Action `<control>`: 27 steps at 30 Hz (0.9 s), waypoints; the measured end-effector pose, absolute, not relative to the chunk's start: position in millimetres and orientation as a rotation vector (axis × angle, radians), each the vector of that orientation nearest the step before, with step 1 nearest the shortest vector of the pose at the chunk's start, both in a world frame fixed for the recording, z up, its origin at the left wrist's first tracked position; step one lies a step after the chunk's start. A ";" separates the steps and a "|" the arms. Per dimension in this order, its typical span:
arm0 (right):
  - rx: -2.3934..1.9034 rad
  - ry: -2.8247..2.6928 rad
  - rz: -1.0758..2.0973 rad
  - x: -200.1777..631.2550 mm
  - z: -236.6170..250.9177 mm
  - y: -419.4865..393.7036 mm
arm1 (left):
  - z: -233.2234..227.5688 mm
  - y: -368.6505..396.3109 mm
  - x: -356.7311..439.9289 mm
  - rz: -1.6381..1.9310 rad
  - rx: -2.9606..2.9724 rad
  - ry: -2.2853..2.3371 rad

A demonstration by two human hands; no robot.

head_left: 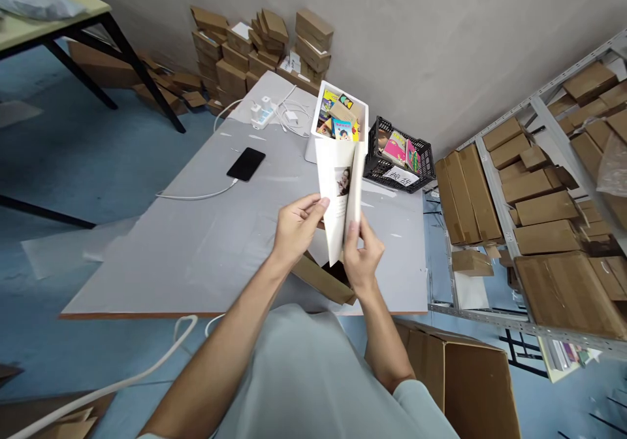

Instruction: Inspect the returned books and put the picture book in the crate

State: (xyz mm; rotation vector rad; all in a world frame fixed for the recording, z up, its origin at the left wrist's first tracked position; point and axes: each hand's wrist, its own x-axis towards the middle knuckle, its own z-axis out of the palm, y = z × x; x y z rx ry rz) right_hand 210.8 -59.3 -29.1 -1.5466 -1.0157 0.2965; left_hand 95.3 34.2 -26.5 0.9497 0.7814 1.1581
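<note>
Left hand (296, 227) and right hand (362, 256) grip opposite sides of open book (337, 205) before me, above cardboard box (319, 281) on grey table (196, 256).

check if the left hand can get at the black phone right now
Probably yes: nothing covers the phone or stands between it and the left hand, though that hand would first need to release the open book.
</note>
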 end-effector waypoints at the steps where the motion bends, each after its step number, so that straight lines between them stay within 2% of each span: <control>1: -1.525 -0.952 0.292 218.4 -28.9 -59.4 | -24.1 38.1 88.7 1.215 0.922 0.837; 5: -1.471 -0.735 0.309 255.6 -25.7 -60.0 | -18.4 63.8 49.5 1.515 0.848 1.084; 8: -1.468 -0.718 0.313 271.3 -24.6 -61.2 | -18.5 76.4 29.4 1.596 0.865 1.143; 20: -1.505 -0.780 0.250 262.6 -19.5 -63.2 | -16.1 59.2 22.0 1.535 0.968 0.962; 27: -1.605 -1.058 -0.025 237.1 -11.0 -68.6 | -13.3 42.2 26.5 1.435 1.321 1.025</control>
